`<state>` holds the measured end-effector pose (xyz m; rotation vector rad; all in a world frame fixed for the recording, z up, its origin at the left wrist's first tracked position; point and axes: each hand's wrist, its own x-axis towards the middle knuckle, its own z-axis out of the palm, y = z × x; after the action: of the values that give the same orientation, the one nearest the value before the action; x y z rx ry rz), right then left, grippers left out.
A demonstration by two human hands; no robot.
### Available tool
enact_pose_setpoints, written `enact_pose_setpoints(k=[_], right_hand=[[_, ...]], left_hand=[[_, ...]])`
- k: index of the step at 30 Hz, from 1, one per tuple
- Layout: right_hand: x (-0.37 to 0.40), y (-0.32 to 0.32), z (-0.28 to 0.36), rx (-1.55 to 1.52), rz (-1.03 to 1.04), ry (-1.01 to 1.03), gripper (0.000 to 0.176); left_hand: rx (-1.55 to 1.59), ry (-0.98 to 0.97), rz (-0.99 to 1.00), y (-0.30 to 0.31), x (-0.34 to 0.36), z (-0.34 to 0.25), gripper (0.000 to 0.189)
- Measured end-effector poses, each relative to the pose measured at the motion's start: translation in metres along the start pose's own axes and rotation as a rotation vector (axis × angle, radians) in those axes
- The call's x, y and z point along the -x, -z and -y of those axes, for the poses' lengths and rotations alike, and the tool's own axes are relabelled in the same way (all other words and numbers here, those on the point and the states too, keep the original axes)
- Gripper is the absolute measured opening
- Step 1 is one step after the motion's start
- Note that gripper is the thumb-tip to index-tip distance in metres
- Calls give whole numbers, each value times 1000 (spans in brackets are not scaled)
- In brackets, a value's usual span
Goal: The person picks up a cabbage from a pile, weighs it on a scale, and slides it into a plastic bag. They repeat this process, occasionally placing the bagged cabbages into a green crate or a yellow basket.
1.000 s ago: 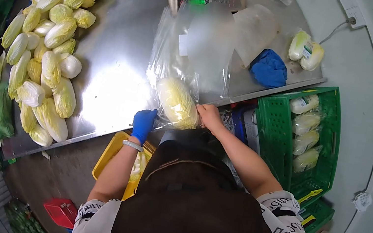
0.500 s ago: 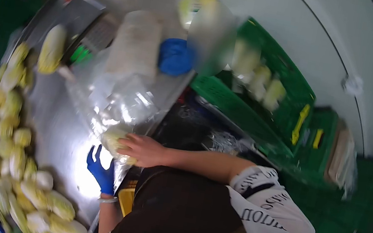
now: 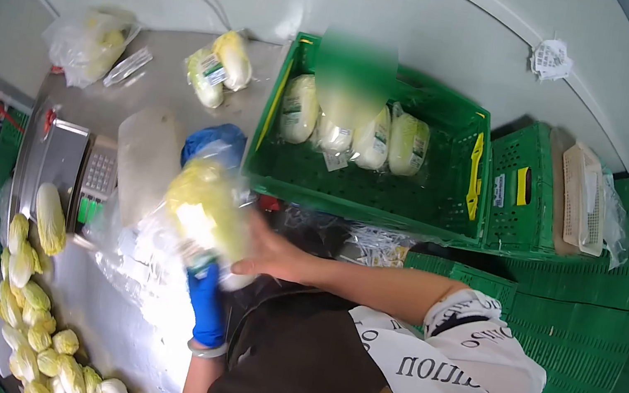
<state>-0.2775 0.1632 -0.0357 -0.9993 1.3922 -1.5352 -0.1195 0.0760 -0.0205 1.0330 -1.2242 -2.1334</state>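
A bagged Chinese cabbage, wrapped in clear plastic, is raised in front of my body and slightly blurred. My right hand, bare, grips its right side with the thumb near the lower end. From below, my left hand in a blue glove holds the lower end; its fingers are partly hidden by the cabbage and plastic. Clear plastic bags lie on the metal table to the left. Just behind the held cabbage are a blue bundle and a pale plastic-covered roll.
Ahead stands a green crate with several bagged cabbages. Loose cabbages line the table's left edge, near a scale. Two bagged cabbages lie at the back. Another green crate stands right.
The cabbage has come up off the table, held in both hands inside its bag. My left hand has gone from spread fingers to holding its lower end. The view has swung toward the crate.
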Motion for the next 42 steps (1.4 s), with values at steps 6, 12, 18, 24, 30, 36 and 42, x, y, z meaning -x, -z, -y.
enact_pose_setpoints(k=[6, 12, 18, 24, 30, 36, 42], right_hand=[[76, 206, -4, -281, -825, -293, 69], [146, 382, -63, 122, -1272, -382, 61], [177, 450, -160, -143, -1166, -786, 57], [128, 391, -125, 1496, -890, -515, 46], [30, 301, -118, 1525, 545, 521, 42], [-21, 321, -129, 1625, 566, 290, 49], [-28, 231, -73, 1302, -19, 187, 19]], left_hand=[[-434, -95, 532, -102, -20, -13, 74], [-201, 195, 133, -23, -43, 27, 33], [-261, 234, -113, 53, -36, 54, 33], [-307, 283, -168, 98, -17, 79, 33], [-341, 325, -215, 86, -13, 87, 30], [-431, 268, -228, 109, -6, 77, 30], [-106, 76, -493, 180, -58, 34, 36]])
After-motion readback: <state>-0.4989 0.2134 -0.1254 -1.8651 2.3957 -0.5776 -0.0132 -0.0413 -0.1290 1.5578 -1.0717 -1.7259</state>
